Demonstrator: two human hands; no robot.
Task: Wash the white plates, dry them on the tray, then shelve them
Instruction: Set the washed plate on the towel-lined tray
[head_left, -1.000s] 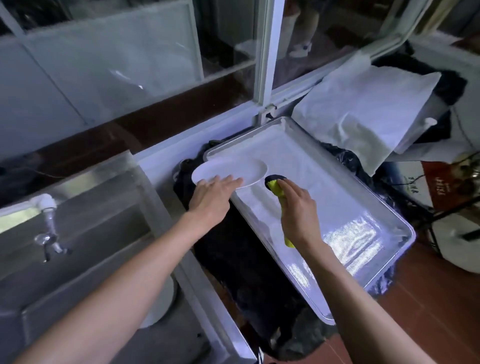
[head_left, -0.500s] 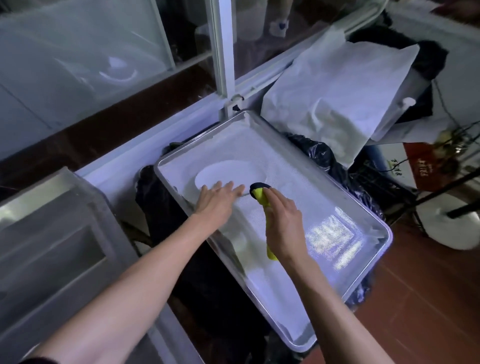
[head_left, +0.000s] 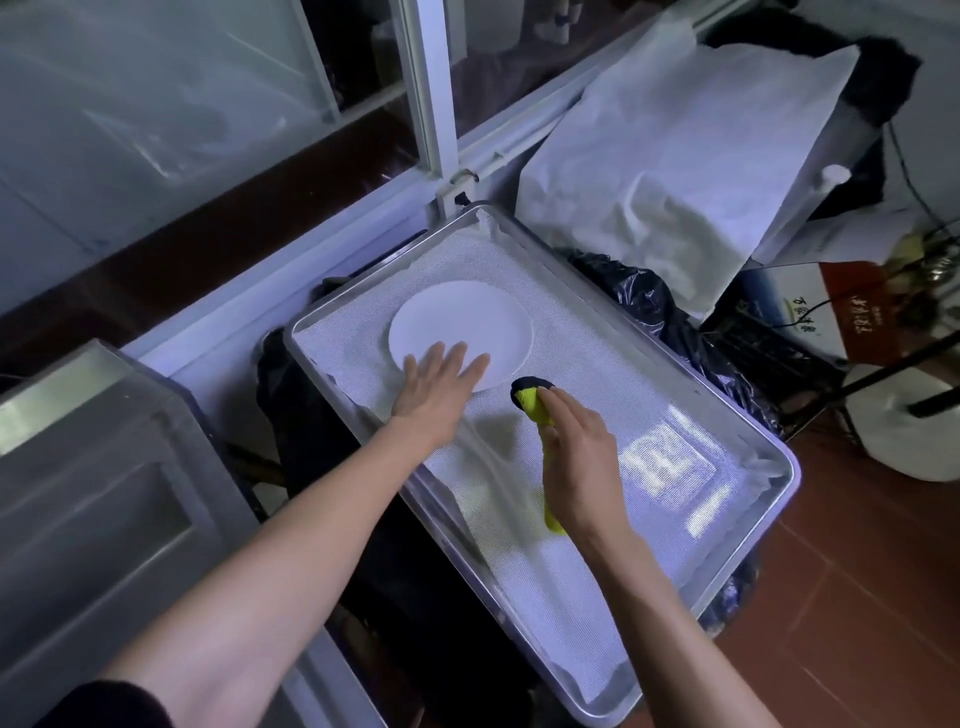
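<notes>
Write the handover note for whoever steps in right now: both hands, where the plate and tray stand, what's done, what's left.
Left hand: open, straight fingers lying over the near edge of the white plate.
Right hand: gripping a yellow and dark cloth, its tip on the tray lining just beside the plate.
The plate lies flat on the mesh-lined metal tray, toward its far end.
Done: this plate is out of the sink and set on the tray.
Left: dry it, shelve it. No other plates are visible in this view, so check the sink.
</notes>
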